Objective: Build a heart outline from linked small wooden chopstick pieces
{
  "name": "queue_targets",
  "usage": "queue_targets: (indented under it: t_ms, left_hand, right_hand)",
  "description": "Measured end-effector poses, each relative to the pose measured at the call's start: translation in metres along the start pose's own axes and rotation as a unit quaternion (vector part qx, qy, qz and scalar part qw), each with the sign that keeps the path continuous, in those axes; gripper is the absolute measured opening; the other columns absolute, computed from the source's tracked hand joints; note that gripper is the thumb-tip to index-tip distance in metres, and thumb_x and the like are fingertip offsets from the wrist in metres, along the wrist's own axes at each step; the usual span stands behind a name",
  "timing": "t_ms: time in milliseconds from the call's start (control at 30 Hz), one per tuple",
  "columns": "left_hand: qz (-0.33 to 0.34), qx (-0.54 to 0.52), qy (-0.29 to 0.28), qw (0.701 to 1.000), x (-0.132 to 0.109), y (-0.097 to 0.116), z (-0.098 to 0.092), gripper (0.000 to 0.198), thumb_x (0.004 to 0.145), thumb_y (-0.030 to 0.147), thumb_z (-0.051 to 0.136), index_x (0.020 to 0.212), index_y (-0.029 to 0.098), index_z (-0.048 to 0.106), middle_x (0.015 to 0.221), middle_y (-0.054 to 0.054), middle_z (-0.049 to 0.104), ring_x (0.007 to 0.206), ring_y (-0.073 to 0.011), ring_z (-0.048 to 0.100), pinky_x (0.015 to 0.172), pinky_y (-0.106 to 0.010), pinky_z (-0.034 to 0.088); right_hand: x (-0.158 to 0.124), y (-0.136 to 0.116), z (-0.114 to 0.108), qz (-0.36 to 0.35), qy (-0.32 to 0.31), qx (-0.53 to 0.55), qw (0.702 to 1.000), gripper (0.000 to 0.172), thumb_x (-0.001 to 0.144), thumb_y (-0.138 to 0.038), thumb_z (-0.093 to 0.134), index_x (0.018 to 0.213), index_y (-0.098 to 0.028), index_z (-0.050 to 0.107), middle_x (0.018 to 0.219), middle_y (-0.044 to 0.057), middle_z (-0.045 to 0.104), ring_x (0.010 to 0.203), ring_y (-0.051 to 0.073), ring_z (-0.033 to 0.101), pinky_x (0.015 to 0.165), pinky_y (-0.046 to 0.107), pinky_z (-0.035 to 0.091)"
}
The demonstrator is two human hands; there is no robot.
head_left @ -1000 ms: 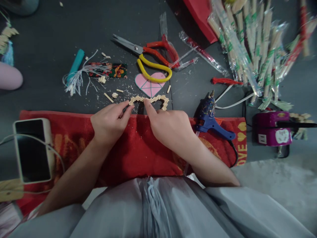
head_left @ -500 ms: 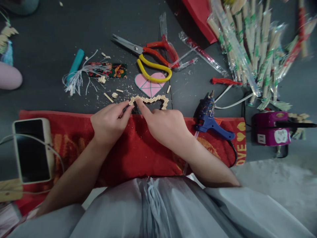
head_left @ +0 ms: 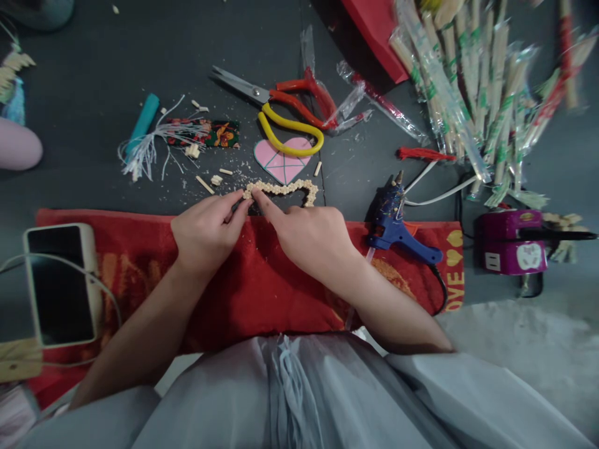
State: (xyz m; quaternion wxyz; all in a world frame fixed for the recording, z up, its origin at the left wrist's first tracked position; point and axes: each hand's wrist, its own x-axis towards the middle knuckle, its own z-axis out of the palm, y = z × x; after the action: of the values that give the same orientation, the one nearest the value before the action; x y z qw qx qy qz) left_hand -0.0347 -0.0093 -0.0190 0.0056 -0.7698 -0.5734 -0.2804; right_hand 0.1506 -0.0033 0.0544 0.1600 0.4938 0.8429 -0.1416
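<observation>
A curved strip of small pale wooden pieces (head_left: 285,188) lies at the table's middle, just beyond the red towel. My left hand (head_left: 208,227) pinches the strip's left end between thumb and fingertips. From the right, my right hand (head_left: 311,234) reaches over it, index fingertip touching the strip near that end and the other fingers curled beneath; whether they grip its lower right part is hidden. Above the strip lies a pink paper heart (head_left: 281,159), partly under the yellow handle of the scissors (head_left: 294,142). Short stick pieces (head_left: 204,184) are scattered left of the strip.
A blue glue gun (head_left: 397,231) rests on the right of the red towel (head_left: 262,280). At the left is a phone (head_left: 60,284) with a cable across it. Wrapped sticks (head_left: 468,81) fill the upper right, above a purple box (head_left: 512,242). A white thread tassel (head_left: 145,149) lies upper left.
My right index fingertip has slid slightly left along the strip, closer to my left fingertips. My left hand holds its place.
</observation>
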Motion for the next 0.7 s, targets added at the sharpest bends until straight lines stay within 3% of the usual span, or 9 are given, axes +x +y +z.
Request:
queue_targets:
  t_ms: [200, 467, 700]
  left_hand:
    - [0.016, -0.010, 0.015, 1.000, 0.000, 0.000, 0.000, 0.024, 0.100, 0.036, 0.063, 0.099, 0.018, 0.079, 0.078, -0.002, 0.078, 0.067, -0.0144, 0.072, 0.060, -0.024, 0.047]
    - [-0.003, -0.008, 0.016, 1.000, -0.002, -0.001, 0.003, 0.024, 0.100, 0.040, 0.063, 0.100, 0.022, 0.079, 0.077, -0.002, 0.077, 0.066, -0.0149, 0.070, 0.060, -0.025, 0.047]
    - [-0.007, 0.003, 0.020, 1.000, -0.002, -0.001, 0.003, 0.022, 0.099, 0.040, 0.065, 0.099, 0.023, 0.079, 0.070, 0.000, 0.074, 0.062, -0.0143, 0.068, 0.058, -0.025, 0.045]
  right_hand:
    - [-0.003, 0.001, -0.002, 0.012, 0.015, -0.014, 1.000, 0.063, 0.102, -0.013, 0.029, 0.164, -0.025, 0.029, 0.086, 0.011, 0.077, 0.073, 0.021, 0.075, 0.050, 0.026, 0.035]
    - [-0.021, -0.003, -0.014, 0.059, -0.023, -0.032, 0.997, 0.065, 0.093, -0.002, 0.033, 0.158, 0.000, 0.037, 0.074, 0.014, 0.076, 0.061, 0.021, 0.074, 0.044, 0.025, 0.034]
    - [-0.028, -0.001, -0.019, 0.132, -0.076, -0.040, 0.987, 0.067, 0.092, -0.002, 0.035, 0.159, -0.004, 0.035, 0.075, 0.013, 0.077, 0.064, 0.024, 0.076, 0.046, 0.025, 0.043]
